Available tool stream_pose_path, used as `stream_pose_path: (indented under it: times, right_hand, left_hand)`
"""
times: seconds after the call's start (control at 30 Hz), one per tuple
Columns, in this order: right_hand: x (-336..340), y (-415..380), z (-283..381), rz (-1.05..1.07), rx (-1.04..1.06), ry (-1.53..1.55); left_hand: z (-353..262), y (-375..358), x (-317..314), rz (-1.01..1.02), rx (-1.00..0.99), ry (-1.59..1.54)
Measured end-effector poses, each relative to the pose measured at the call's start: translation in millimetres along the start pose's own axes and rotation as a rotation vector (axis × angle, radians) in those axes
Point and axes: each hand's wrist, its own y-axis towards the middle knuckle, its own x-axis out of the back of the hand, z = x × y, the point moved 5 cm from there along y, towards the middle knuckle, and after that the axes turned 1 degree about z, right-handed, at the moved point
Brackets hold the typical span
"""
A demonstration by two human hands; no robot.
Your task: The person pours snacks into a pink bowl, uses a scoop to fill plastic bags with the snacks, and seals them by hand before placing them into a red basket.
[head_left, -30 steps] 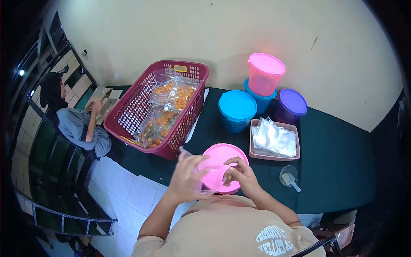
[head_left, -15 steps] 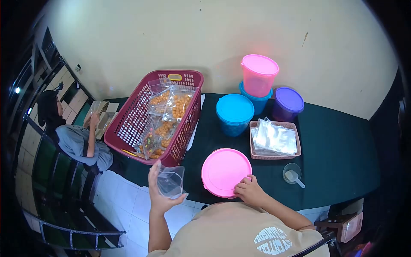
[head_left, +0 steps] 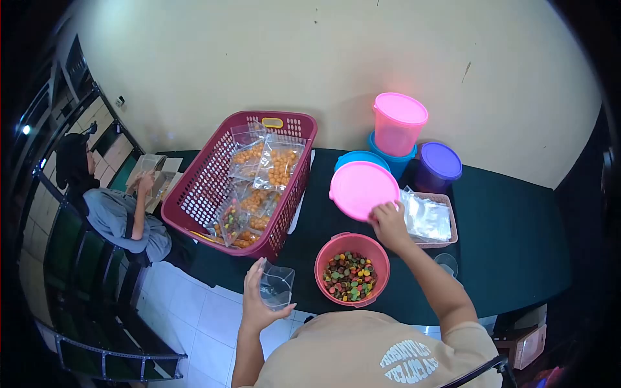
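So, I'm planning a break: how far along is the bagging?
Done: filled bags lie in the large basket; the near tub is uncovered. In hand: the left hand holds an open bag, seemingly empty; the right hand holds the pink lid. Likely left: filling that bag with colourful pieces; flat bags lie in the small basket.

Five round tubs (head_left: pixel 319 271), two baskets (head_left: pixel 277 238)

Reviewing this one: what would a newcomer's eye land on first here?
Probably the bright pink lid, held in the right hand beyond the open tub of multicoloured pieces at the table's near edge. Next would come the big maroon basket to the left, with clear bags of orange balls inside, and the clear pouch in the left hand.
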Motion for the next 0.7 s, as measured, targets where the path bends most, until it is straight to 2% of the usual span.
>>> stream_pose_path:
  times: [0.2,0.3,0.37,0.43,0.5,0.57,0.6,0.67,0.7]
  right_hand:
    - [-80.8,70.0,-43.9,-0.067,-0.115,-0.168]
    - [-99.7,80.1,-49.9,0.019,-0.201,-0.190]
    - [-73.0,70.4,-30.5,-0.172,-0.223,-0.123]
    - [-38.6,42.6,-14.5,-0.103,-0.257,-0.022]
    - [1.6,-2.6,-13.1,-0.145,-0.243,0.011]
    - [29.3,-79.4,-71.7,-0.162,-0.637,0.092]
    - [52.5,-112.8,-86.4,-0.153,-0.771,-0.074]
    - [67.7,-193.9,-136.3,0.141,-0.986,-0.393]
    - [75.4,-226.4,-147.1,0.244,-1.138,-0.397]
  left_hand:
    - [4.2,0.6,-11.0,0.039,-0.022,-0.026]
    - [13.3,-1.1,-22.7,0.080,0.017,-0.062]
    - [16.0,-2.5,-27.5,0.090,0.013,-0.056]
    - [19.6,-6.6,-29.9,0.105,0.044,-0.075]
    - [23.7,-8.6,-30.9,0.094,0.073,-0.082]
    - [35.3,-15.3,-37.2,0.097,0.127,-0.088]
    - [45.6,-19.1,-45.4,0.155,0.196,-0.161]
    - [62.3,-25.8,-59.4,0.251,0.356,-0.365]
    - [72.9,-25.3,-65.9,0.273,0.347,-0.436]
